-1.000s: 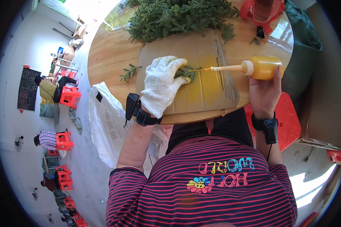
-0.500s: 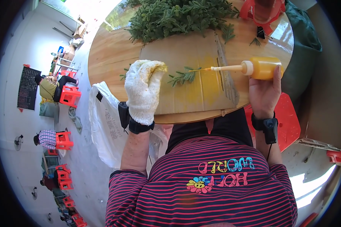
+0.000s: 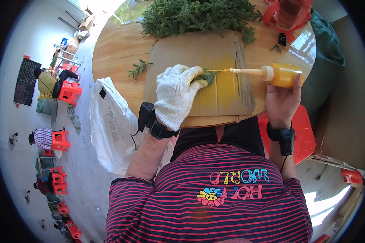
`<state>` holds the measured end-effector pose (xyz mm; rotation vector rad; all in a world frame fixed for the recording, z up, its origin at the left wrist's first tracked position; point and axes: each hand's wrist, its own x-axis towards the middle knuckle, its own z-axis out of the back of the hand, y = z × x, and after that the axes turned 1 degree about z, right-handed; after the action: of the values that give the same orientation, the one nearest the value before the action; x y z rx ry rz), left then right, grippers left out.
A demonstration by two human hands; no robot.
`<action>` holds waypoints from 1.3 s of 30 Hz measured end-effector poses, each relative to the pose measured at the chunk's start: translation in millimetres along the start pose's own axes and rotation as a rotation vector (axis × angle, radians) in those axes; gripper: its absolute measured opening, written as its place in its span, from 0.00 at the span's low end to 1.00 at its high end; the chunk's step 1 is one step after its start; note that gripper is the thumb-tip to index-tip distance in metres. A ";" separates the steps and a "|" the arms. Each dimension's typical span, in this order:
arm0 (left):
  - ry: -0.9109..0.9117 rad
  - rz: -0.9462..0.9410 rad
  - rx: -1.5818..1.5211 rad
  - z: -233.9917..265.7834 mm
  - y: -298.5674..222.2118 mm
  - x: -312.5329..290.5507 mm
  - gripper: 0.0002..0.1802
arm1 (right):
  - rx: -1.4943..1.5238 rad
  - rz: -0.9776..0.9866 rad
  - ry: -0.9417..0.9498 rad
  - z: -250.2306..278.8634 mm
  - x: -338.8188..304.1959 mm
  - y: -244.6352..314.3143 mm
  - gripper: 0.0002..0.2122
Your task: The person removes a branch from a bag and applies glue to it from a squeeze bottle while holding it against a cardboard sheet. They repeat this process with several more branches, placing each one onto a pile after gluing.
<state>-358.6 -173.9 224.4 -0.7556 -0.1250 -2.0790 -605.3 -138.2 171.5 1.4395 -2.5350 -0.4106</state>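
My left hand [image 3: 175, 95], in a white knit glove stained yellow at the fingertips, is closed on a small green artificial pine sprig [image 3: 208, 76]. Most of the sprig is hidden under the glove. Bare, my right hand [image 3: 283, 99] is wrapped around a squeeze bottle [image 3: 285, 75] of yellow-orange liquid. The bottle lies sideways, and its long pale nozzle [image 3: 245, 71] points left, its thin tip reaching the sprig. Below both is a flat piece of cardboard [image 3: 170, 50] with yellow stains. A second pine sprig [image 3: 138, 68] lies left of the cardboard.
A large pile of green sprigs [image 3: 198, 16] covers the far side of the round wooden table [image 3: 113, 52]. A red holder [image 3: 286, 16] with a black clip stands far right. A white bag [image 3: 109, 125] hangs at the left; a red stool [image 3: 304, 133] is at the right.
My left hand has moved right and its fingers have closed on the sprig on the cardboard. The second sprig at the left has come into view. The bottle has stayed nearly in place.
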 end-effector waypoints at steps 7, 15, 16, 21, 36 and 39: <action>-0.088 0.153 -0.181 -7.6 13.5 -7.6 0.15 | -0.014 -0.012 0.006 -3.2 -2.2 2.0 0.16; 0.047 0.108 -0.130 -0.4 5.6 -7.2 0.18 | -0.023 0.000 0.003 -1.9 -1.0 1.4 0.15; 0.046 0.109 -0.131 0.3 4.7 -7.7 0.18 | -0.025 0.002 0.005 -2.5 -1.0 1.1 0.15; 0.082 0.065 0.011 0.3 2.8 -9.8 0.20 | -0.066 0.032 0.055 -3.6 -5.2 -0.6 0.15; 0.167 0.074 -0.004 -1.2 2.3 -10.5 0.22 | -0.499 0.349 0.229 -14.6 -26.4 11.6 0.14; 0.148 0.062 -0.002 -2.1 2.4 -11.0 0.22 | -0.529 0.364 0.255 -19.2 -27.4 10.6 0.14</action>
<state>-353.1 -168.1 216.1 -0.5969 -0.0169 -2.0682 -594.1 -112.1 192.2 0.7681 -2.1873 -0.7107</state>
